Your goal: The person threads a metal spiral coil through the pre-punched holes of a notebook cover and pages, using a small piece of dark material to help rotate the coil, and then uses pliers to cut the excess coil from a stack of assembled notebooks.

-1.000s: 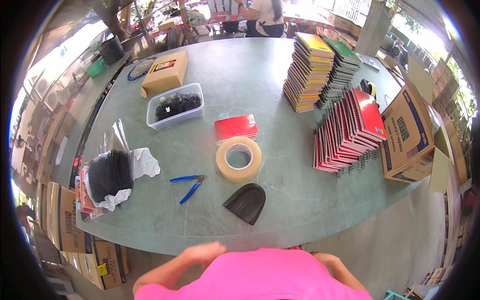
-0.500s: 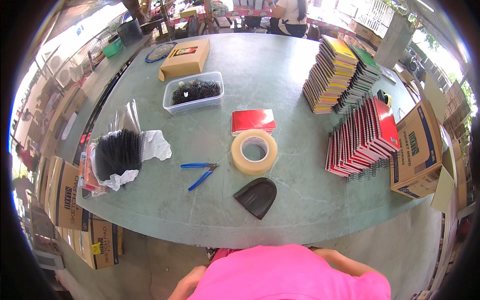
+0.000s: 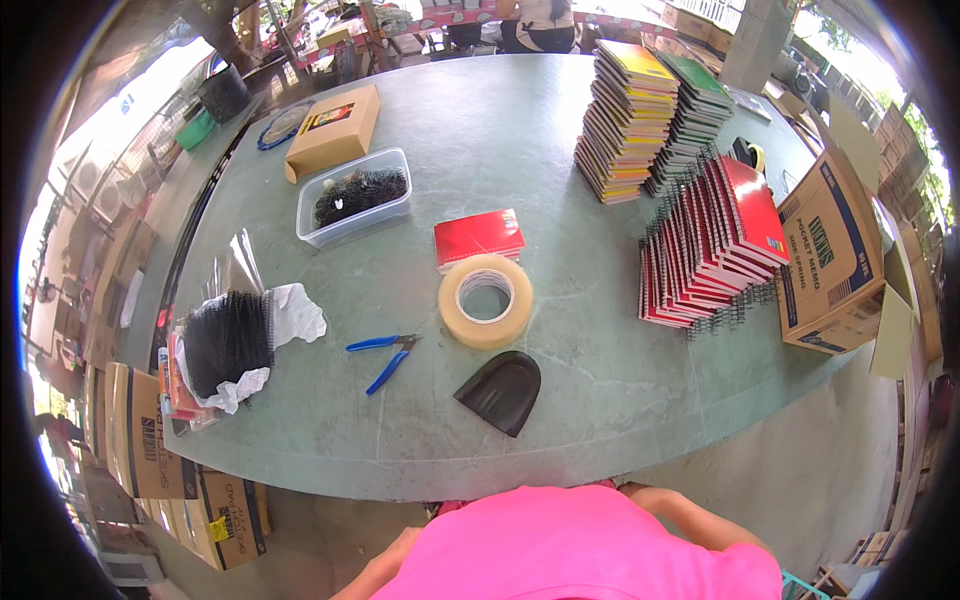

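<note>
One green-grey tabletop spans the frame's middle. At the lower edge, both hands are out of sight beyond a pink shirt, so I cannot tell whether either grip is spread or pressed together. A brown carton stands at right, beside leaning red notebooks. Upper left, a clear tub holds black coils. One tape roll lies at centre; below it sits a dark rounded piece, blue-handled cutters to its left.

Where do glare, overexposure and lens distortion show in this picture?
Head view: pale glare across the far tabletop, a bright reflection on the stacked red notebooks; head view: upper left background washed out; head view: the tabletop's near edge bows, with black fisheye corners.
</note>
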`<state>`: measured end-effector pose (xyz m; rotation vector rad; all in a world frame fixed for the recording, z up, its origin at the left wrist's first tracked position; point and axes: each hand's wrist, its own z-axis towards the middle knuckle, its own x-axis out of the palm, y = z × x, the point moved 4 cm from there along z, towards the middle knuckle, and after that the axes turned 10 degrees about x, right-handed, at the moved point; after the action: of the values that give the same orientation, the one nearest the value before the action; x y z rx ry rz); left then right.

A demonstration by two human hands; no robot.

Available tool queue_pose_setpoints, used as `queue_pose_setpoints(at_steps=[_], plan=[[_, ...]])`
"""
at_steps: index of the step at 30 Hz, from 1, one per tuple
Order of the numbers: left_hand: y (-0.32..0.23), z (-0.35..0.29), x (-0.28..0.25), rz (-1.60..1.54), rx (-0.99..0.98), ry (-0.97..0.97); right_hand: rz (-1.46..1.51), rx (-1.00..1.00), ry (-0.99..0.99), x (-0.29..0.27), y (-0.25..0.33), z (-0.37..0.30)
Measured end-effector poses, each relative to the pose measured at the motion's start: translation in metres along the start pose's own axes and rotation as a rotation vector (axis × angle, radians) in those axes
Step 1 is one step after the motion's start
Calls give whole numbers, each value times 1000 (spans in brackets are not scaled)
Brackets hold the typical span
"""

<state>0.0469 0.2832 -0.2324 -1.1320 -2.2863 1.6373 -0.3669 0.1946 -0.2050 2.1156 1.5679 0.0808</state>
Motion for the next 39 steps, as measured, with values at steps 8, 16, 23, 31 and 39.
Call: queue_pose_setpoints(at_steps=[8, 16, 23, 31, 39], plan=[[53, -7, 22, 63, 57, -186, 197, -123, -108, 31, -44, 13], [-75, 18, -36, -44, -128, -132, 353, -43, -170, 37, -41, -8], [-76, 34, -48, 78, -128, 288, 77, 45, -30, -6, -3, -29], [-191, 79, -146, 120, 67, -43, -393, -633, -1127, -237, 208, -48], [-178, 77, -144, 197, 223, -309, -504, -806, -1137, -315, 251, 102]])
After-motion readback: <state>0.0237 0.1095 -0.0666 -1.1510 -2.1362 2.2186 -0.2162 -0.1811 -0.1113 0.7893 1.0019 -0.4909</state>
